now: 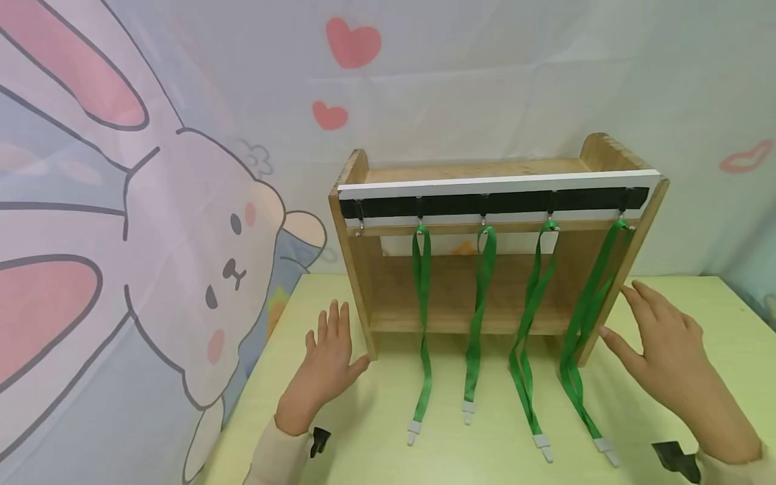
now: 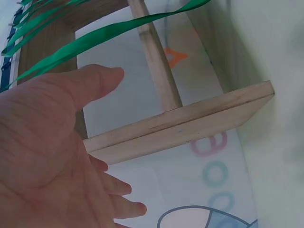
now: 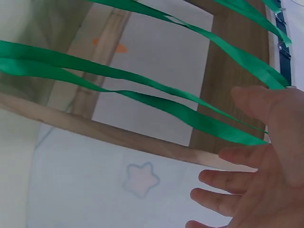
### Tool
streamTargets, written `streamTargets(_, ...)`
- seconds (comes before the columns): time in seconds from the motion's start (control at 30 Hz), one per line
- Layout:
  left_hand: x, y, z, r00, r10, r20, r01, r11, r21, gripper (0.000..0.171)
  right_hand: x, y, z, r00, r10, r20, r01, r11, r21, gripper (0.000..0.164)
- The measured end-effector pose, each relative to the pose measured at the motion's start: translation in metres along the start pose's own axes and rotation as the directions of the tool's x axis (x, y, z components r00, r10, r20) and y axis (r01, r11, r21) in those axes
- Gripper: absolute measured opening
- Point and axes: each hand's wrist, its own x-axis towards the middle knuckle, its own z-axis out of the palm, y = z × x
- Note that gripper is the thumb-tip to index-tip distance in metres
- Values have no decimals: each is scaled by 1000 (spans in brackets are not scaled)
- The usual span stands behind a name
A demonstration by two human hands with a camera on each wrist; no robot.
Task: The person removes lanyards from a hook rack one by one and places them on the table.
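Observation:
A wooden rack [image 1: 448, 326] stands on the table, with a black strip [image 1: 455, 205] of hooks along its white front bar. Several green lanyards [image 1: 426, 367] hang from the hooks, their pale clips [image 1: 415, 427] at the lower ends. The leftmost hook [image 1: 360, 217] carries no lanyard. Beside the rack's left side is my left hand [image 1: 327, 360], fingers straight and holding nothing. My right hand [image 1: 663, 343] is spread at the right side panel, nearest the rightmost lanyard [image 1: 572, 337]; whether its fingertips touch the wood I cannot tell. Both wrist views show the hands beside the rack's edges.
The pale yellow-green table [image 1: 364, 438] extends in front of the rack and to both sides. Behind hangs a cloth backdrop [image 1: 485, 87] with hearts and a large rabbit drawing [image 1: 200, 269] at left. Black strap pieces [image 1: 675, 459] show near both wrists.

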Motion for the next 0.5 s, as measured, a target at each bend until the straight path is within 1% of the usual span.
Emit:
streamTargets(0.07,4,0,-4,1000,-8,-14,8,1000,-2,97,6,-3,-3,999,-23,-37,24,1000,11,63)
streamTargets(0.17,9,2,-9,999,-20,-28,20,1000,-20,96,14,-9,-7,998,-20,-64,23,999,43,61)
streamTargets(0.3,16,3,-13,999,-38,-30,36,997,-73,97,20,-15,-12,997,18,-74,-11,995,99,56)
streamTargets(0.4,22,0,-13,998,-63,-21,60,992,-110,97,25,-18,-13,994,12,-111,3,990,138,50)
streamTargets(0.5,28,-3,-17,996,-84,-24,79,984,-158,96,32,-21,-14,985,1,-171,31,983,181,45)
